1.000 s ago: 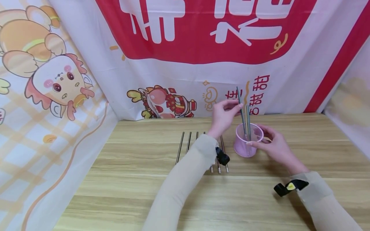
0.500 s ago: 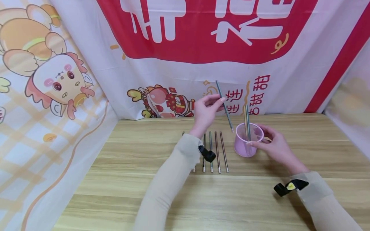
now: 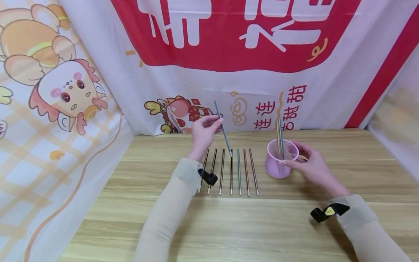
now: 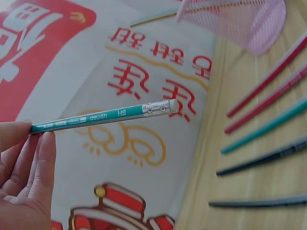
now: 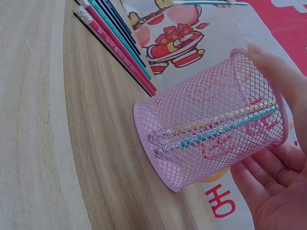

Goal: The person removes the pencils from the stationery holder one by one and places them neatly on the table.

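Observation:
Between thumb and fingers my left hand [image 3: 204, 136] pinches a green pencil [image 4: 105, 115], tilted with its eraser end down, above the far ends of a row of pencils. My right hand [image 3: 312, 165] grips the rim of a pink mesh pen holder [image 3: 273, 163] standing on the table. Inside the holder, a yellow pencil [image 5: 192, 127] and a green pencil [image 5: 225, 130] lean together, eraser ends at the bottom. Several pencils lie side by side on the table: black ones [image 3: 222, 174] at the left, a green one [image 3: 239, 173], and two red ones [image 3: 246, 173] nearest the holder.
The wooden table [image 3: 278, 225] runs back to a white and red printed cloth [image 3: 222, 83]. Another printed cloth [image 3: 65, 174] borders the left side. Each wrist wears a black camera strap.
My left hand has lifted the green pencil out of the pen holder and carried it left, over the row. My right hand stays at the holder.

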A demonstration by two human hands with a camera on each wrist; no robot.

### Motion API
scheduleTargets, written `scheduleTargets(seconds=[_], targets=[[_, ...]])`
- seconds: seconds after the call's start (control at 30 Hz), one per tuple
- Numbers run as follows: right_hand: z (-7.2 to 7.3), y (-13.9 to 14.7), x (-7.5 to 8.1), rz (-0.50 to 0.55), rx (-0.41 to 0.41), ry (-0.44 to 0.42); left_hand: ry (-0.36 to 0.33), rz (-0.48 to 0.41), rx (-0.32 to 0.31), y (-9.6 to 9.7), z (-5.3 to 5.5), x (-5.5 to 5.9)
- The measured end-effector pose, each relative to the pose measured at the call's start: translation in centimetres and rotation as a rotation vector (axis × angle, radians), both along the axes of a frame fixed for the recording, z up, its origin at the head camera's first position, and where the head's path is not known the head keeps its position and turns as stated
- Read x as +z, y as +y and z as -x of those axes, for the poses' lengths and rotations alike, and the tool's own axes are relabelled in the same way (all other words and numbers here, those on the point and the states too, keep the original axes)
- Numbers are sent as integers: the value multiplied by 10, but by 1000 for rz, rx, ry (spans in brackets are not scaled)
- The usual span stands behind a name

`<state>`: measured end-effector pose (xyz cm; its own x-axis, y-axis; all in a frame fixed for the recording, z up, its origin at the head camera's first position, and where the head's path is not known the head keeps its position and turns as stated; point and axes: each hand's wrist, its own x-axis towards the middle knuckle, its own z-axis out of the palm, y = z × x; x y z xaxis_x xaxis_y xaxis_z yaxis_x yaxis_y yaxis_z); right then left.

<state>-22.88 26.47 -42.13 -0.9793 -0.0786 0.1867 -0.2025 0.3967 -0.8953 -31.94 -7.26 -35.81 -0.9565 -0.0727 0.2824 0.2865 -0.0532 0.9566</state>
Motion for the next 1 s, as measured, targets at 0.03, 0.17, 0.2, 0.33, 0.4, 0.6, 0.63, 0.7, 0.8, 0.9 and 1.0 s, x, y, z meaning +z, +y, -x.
scheduleTargets(seconds=[0.03,0.17,0.2,0.33,0.4,0.6,0.63,0.7,0.8,0.9,1.0], targets=[[0,0,0,-2,0,2,-4,7,3,-5,-1,-2],[0,0,0,-10,1,5,-20,37,25,-23,-2,-10],[0,0,0,-12,2,2,-20,48,33,-28,-3,-13],[0,0,0,-16,7,-2,-28,104,67,-48,-5,-22],[0,0,0,-13,8,-3,-45,134,78,-58,-6,-26],[0,1,-1,-4,8,-3,-121,202,59,-80,-8,-32],[0,1,-1,-7,7,-3,-133,222,57,-83,-8,-33],[0,1,-1,-6,6,-4,-167,258,56,-88,-9,-33],[0,1,-2,-8,4,-3,-223,321,48,-94,-10,-34],[-1,1,-1,-13,1,0,-290,360,18,-99,-12,-35],[0,1,-2,-19,2,1,-358,399,-11,-104,-14,-37]])
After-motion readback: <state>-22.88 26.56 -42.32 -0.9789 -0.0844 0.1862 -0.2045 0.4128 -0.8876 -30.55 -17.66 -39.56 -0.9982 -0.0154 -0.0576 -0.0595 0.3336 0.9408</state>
